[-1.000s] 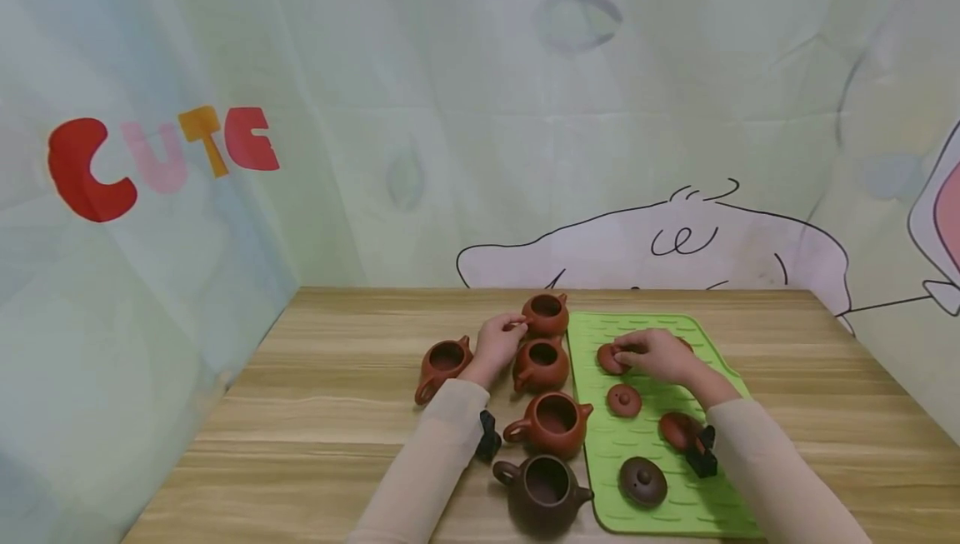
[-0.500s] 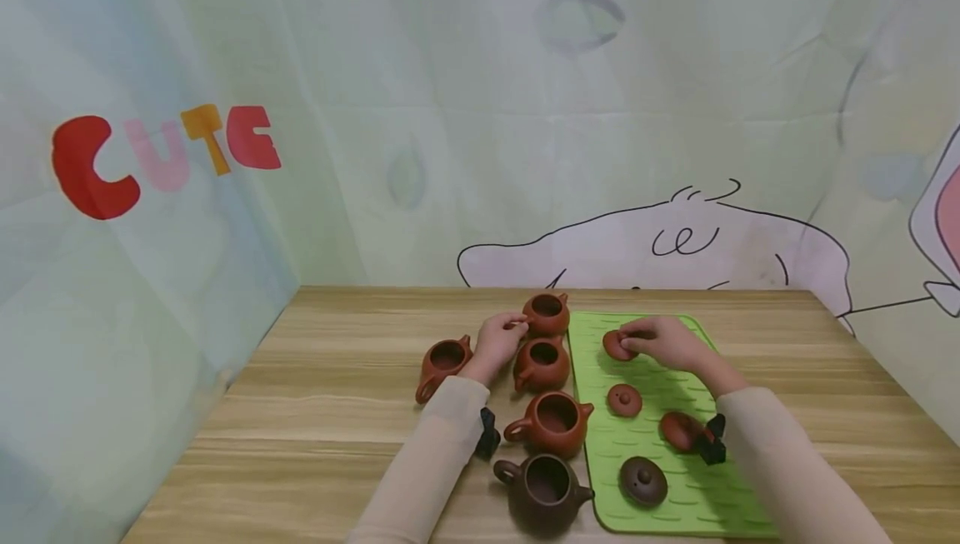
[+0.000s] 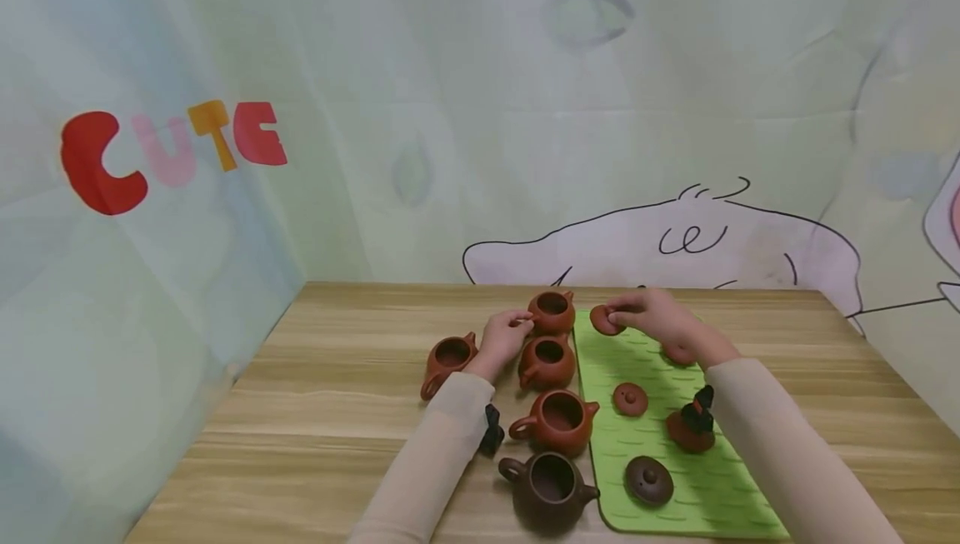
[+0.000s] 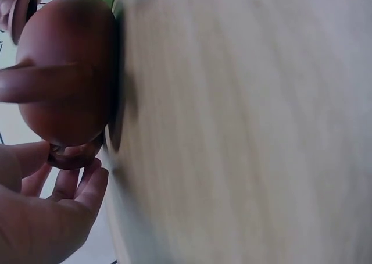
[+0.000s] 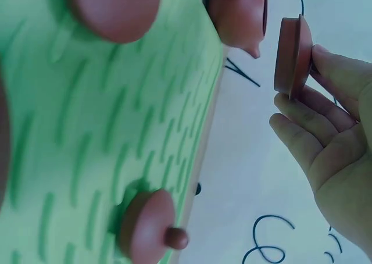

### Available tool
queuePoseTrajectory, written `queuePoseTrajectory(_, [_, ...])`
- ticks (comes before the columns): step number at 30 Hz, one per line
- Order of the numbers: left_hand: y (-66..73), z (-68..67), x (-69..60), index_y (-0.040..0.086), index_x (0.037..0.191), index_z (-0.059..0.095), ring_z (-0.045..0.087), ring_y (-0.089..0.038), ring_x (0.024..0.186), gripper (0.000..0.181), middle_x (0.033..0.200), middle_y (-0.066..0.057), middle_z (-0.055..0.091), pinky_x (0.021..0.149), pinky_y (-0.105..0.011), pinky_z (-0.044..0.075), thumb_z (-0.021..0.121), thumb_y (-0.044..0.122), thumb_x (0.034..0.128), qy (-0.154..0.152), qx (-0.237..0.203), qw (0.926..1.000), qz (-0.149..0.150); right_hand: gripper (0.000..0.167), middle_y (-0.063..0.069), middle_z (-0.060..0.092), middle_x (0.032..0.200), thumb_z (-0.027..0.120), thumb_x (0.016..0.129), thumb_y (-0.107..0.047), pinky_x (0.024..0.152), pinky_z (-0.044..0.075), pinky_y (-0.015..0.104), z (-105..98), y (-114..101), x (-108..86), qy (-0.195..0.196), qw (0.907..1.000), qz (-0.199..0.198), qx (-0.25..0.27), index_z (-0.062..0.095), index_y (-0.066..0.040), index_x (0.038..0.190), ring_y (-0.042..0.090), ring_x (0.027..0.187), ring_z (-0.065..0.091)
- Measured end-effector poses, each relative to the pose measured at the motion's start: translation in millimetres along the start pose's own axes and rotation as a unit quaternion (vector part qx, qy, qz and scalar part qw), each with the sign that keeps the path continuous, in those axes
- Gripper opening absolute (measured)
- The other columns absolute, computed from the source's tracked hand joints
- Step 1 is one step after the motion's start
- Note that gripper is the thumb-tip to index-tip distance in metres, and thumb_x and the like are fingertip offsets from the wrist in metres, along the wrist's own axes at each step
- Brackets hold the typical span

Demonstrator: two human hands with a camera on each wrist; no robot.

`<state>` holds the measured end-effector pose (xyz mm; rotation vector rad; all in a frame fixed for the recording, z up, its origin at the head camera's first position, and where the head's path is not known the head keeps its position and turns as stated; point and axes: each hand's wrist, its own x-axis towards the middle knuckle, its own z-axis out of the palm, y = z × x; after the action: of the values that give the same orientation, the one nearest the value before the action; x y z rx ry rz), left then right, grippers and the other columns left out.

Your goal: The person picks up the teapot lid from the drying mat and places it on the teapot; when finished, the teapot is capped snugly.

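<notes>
With its thumb and fingers, my left hand [image 3: 506, 339] pinches the handle of the farthest reddish-brown teapot [image 3: 552, 315], which stands lidless on the table. In the left wrist view those fingers [image 4: 87, 188] curl round the handle, partly hidden behind a nearer teapot [image 4: 67, 116]. My right hand [image 3: 654, 316] holds a reddish clay lid [image 3: 606, 321] by its knob. That lid is raised above the far left corner of the green mat [image 3: 600, 444], to the right of the farthest teapot. In the right wrist view the lid [image 5: 295, 57] is tilted on edge relative to the camera, its knob hidden by fingers.
More lidless teapots line the mat's left edge: two reddish [image 3: 549, 365] [image 3: 562, 436] and a dark brown teapot [image 3: 551, 502]. Another reddish teapot [image 3: 448, 361] stands left of my left forearm. On the mat lie a dark lid [image 3: 648, 481] and reddish lids [image 3: 630, 399] [image 3: 678, 352] [image 3: 690, 434].
My right hand has lifted the lid off the mat and carried it away from me and slightly left, toward the farthest teapot. My left hand keeps its grip on the handle.
</notes>
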<state>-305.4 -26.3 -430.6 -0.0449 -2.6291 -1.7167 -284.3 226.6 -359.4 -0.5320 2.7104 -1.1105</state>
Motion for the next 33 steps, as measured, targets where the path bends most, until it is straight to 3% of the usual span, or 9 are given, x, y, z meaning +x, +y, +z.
queuePoseTrajectory(10, [1.7,-0.1,0.0,0.005,0.116,0.069,0.058,-0.027,0.105,0.023,0.113,-0.014,0.065,0.089,-0.039,0.048,0.058,0.013,0.0965,-0.006,0.004,1.0,-0.005,0.034,0.019,0.067,0.115,0.057,0.098,-0.018,0.091,0.049,0.048,1.4,-19.0,23.7,0.004,0.9969,-0.036,-0.071,0.062,0.003,0.123,0.033,0.107,0.062])
queuePoseTrajectory(17, [2.9,-1.5,-1.9,0.004,0.114,0.069,0.059,-0.027,0.103,0.023,0.111,-0.014,0.066,0.089,-0.039,0.048,0.058,0.012,0.0963,-0.002,0.009,0.9999,0.004,0.036,0.02,0.064,0.121,0.058,0.098,-0.022,0.092,0.049,0.048,9.9,-24.4,40.3,0.022,0.9976,-0.015,-0.063,0.062,0.001,0.125,0.035,0.114,0.057])
queuePoseTrajectory(29, [0.7,-4.3,-1.1,0.003,0.111,0.069,0.059,-0.023,0.093,0.02,0.105,-0.014,0.067,0.082,-0.035,0.049,0.059,0.01,0.0953,-0.005,0.024,0.9992,0.03,0.032,0.018,0.067,0.112,0.057,0.098,-0.018,0.085,0.052,0.044,31.2,-28.5,61.8,0.059,0.9965,-0.021,-0.055,0.064,0.002,0.121,0.03,0.102,0.063])
queuePoseTrajectory(33, [2.7,-5.3,-2.8,0.002,0.109,0.07,0.059,-0.022,0.09,0.019,0.102,-0.014,0.067,0.08,-0.033,0.049,0.06,0.009,0.0945,-0.002,0.023,0.9993,0.03,0.032,0.02,0.066,0.115,0.058,0.097,-0.018,0.088,0.051,0.046,37.7,-28.7,66.7,0.075,0.9956,-0.02,-0.052,0.064,0.002,0.12,0.032,0.107,0.061])
